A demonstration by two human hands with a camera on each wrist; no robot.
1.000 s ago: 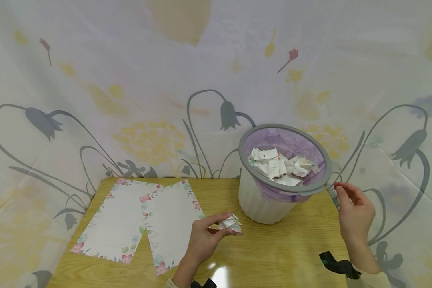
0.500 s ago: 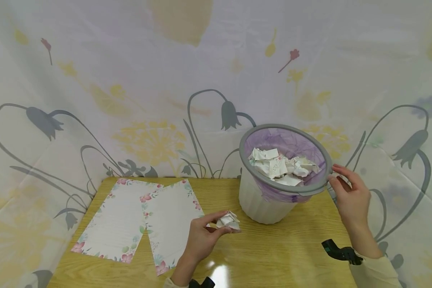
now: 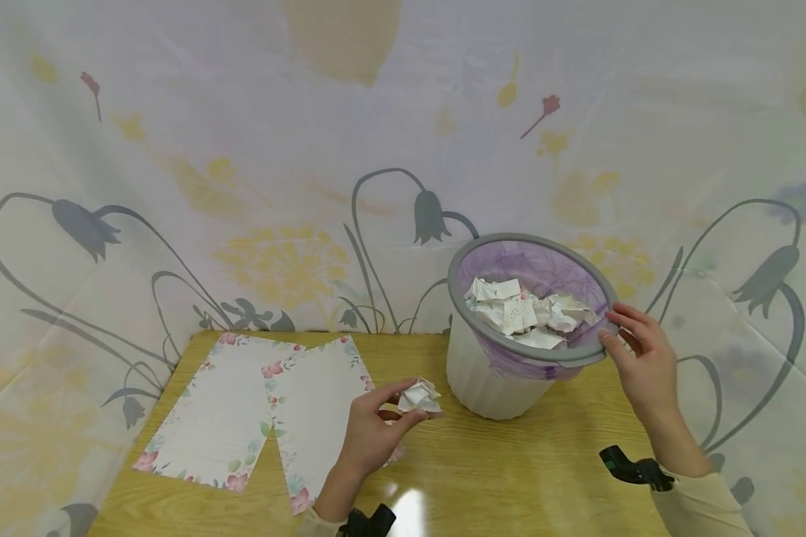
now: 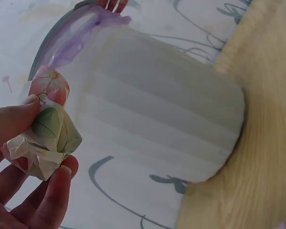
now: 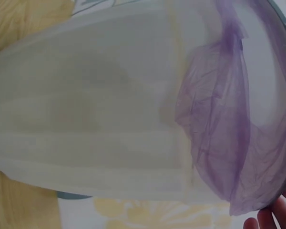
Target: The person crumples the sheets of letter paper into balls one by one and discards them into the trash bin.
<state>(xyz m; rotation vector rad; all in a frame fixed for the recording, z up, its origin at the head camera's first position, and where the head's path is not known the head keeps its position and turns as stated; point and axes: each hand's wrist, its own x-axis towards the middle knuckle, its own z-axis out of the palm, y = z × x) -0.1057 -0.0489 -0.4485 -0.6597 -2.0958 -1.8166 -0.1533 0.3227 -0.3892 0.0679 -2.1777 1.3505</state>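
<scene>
My left hand (image 3: 372, 432) pinches a crumpled paper ball (image 3: 419, 397) between thumb and fingers, just left of the trash bin. In the left wrist view the paper ball (image 4: 52, 124) shows a pink flower and green leaf print. The trash bin (image 3: 490, 380) is white and ribbed, with a grey rim and a purple bag folded over it. My right hand (image 3: 648, 369) grips the right side of the grey rim (image 3: 594, 352), with thumb and fingers at its edge. Inside lie several crumpled white papers (image 3: 520, 309).
Two flower-bordered paper sheets, a left one (image 3: 215, 410) and a right one (image 3: 316, 410), lie on the wooden table (image 3: 483, 485), overlapping near the top. A flower-printed cloth (image 3: 275, 149) hangs behind the table. The purple bag (image 5: 214, 119) bulges below the rim.
My right hand has moved left from beside the bin and taken hold of its rim. The left hand, with the paper ball, has shifted slightly up and left.
</scene>
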